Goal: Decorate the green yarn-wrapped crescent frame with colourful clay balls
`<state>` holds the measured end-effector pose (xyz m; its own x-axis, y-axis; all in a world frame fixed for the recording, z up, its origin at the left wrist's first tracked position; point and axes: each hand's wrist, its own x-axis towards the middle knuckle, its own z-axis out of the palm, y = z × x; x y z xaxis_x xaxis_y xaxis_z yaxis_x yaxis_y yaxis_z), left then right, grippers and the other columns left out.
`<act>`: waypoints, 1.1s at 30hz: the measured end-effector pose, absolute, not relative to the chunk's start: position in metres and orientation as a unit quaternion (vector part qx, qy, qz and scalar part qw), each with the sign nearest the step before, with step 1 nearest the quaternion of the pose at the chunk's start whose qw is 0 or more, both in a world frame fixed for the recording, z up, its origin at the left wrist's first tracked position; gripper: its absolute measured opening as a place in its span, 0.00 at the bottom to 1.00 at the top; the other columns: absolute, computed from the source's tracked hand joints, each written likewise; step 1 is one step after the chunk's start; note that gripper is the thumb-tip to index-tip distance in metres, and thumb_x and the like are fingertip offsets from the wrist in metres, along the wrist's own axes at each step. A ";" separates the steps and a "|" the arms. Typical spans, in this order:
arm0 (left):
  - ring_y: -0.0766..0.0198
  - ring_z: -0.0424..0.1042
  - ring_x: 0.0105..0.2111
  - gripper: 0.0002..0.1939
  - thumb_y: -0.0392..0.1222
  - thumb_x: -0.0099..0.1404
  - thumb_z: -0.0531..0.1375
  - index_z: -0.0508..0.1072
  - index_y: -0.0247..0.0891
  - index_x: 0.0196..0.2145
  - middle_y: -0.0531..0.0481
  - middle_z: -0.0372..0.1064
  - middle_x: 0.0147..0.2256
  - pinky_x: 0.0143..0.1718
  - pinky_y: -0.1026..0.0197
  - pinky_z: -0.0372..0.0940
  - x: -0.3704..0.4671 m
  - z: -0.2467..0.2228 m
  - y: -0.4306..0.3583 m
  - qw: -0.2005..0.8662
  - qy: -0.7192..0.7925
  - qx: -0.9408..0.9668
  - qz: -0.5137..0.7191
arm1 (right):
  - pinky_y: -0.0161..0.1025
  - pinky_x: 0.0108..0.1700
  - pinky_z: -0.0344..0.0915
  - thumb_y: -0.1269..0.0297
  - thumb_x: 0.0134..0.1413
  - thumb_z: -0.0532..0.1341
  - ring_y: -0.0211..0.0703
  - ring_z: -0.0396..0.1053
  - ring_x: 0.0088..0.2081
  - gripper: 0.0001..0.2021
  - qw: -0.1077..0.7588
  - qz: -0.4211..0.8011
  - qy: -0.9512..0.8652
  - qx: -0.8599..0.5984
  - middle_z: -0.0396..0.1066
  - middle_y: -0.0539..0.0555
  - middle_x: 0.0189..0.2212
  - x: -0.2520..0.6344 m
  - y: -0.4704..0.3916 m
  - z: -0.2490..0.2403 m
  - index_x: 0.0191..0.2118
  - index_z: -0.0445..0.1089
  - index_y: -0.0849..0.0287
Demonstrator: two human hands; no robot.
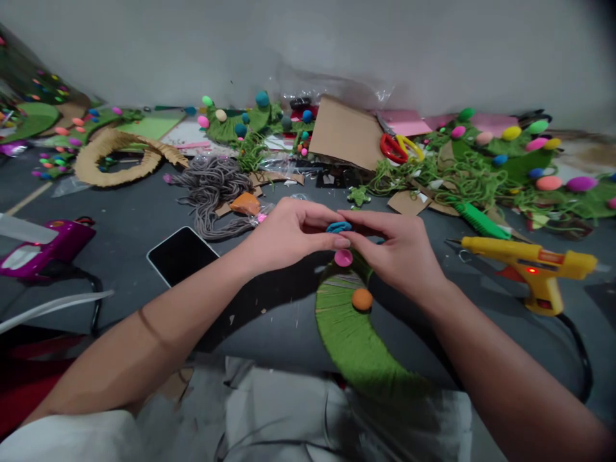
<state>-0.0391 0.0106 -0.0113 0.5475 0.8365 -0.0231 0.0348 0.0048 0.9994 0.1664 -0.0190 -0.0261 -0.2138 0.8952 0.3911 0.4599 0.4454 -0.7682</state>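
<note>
A small blue piece (339,227) is pinched between the fingertips of my left hand (303,228) and my right hand (392,244), which meet near the middle of the view. Just below the fingertips is a pink ball (343,258). Beneath my hands a curved, green yarn-wrapped form (349,340) reaches past the table's front edge, with an orange ball (362,299) on its upper part. My right hand partly hides the top of the form.
A yellow glue gun (539,263) with a lit red light lies at the right. A phone (183,255) and grey yarn (214,189) lie left of centre, a purple device (52,247) farther left. Behind are cardboard (344,131), red-handled scissors (393,149) and green decorations with coloured balls.
</note>
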 end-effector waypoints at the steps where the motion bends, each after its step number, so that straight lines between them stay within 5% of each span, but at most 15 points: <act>1: 0.57 0.83 0.40 0.18 0.43 0.57 0.76 0.84 0.33 0.43 0.43 0.84 0.40 0.48 0.56 0.77 -0.039 -0.011 0.010 0.608 0.358 0.627 0.330 | 0.44 0.47 0.78 0.67 0.60 0.67 0.50 0.83 0.43 0.12 0.426 0.250 -0.734 -0.466 0.85 0.53 0.45 0.166 -0.020 -0.025 0.49 0.84 0.54; 8: 0.55 0.84 0.42 0.22 0.40 0.58 0.75 0.80 0.33 0.49 0.42 0.84 0.41 0.48 0.54 0.77 -0.041 -0.012 0.014 0.611 0.394 0.598 0.338 | 0.43 0.40 0.78 0.61 0.57 0.71 0.46 0.81 0.35 0.05 0.492 0.228 -0.658 -0.522 0.84 0.52 0.34 0.182 -0.008 -0.019 0.39 0.84 0.53; 15: 0.51 0.78 0.57 0.35 0.32 0.56 0.75 0.71 0.36 0.60 0.38 0.78 0.56 0.58 0.52 0.73 -0.039 -0.014 0.013 0.688 0.306 0.569 0.330 | 0.45 0.45 0.78 0.58 0.49 0.77 0.49 0.79 0.45 0.25 0.447 0.293 -0.699 -0.476 0.82 0.57 0.46 0.182 -0.005 -0.021 0.53 0.79 0.55; 22: 0.62 0.83 0.37 0.19 0.38 0.61 0.73 0.68 0.38 0.43 0.49 0.83 0.36 0.43 0.61 0.75 -0.038 -0.012 0.008 0.616 0.347 0.612 0.354 | 0.42 0.42 0.77 0.63 0.58 0.70 0.46 0.81 0.38 0.07 0.445 0.301 -0.695 -0.479 0.85 0.53 0.39 0.166 -0.015 -0.020 0.42 0.84 0.55; 26: 0.60 0.84 0.37 0.19 0.40 0.62 0.72 0.65 0.40 0.40 0.51 0.82 0.32 0.42 0.60 0.76 -0.038 -0.010 0.008 0.616 0.360 0.603 0.357 | 0.42 0.38 0.77 0.62 0.56 0.72 0.45 0.79 0.33 0.03 0.495 0.264 -0.660 -0.499 0.83 0.51 0.32 0.174 -0.009 -0.017 0.36 0.83 0.53; 33: 0.55 0.83 0.47 0.30 0.35 0.58 0.75 0.67 0.39 0.53 0.44 0.82 0.45 0.48 0.58 0.76 -0.039 -0.012 0.012 0.672 0.335 0.568 0.337 | 0.41 0.37 0.74 0.59 0.52 0.75 0.45 0.78 0.37 0.18 0.508 0.271 -0.633 -0.517 0.82 0.54 0.39 0.183 -0.002 -0.016 0.49 0.80 0.54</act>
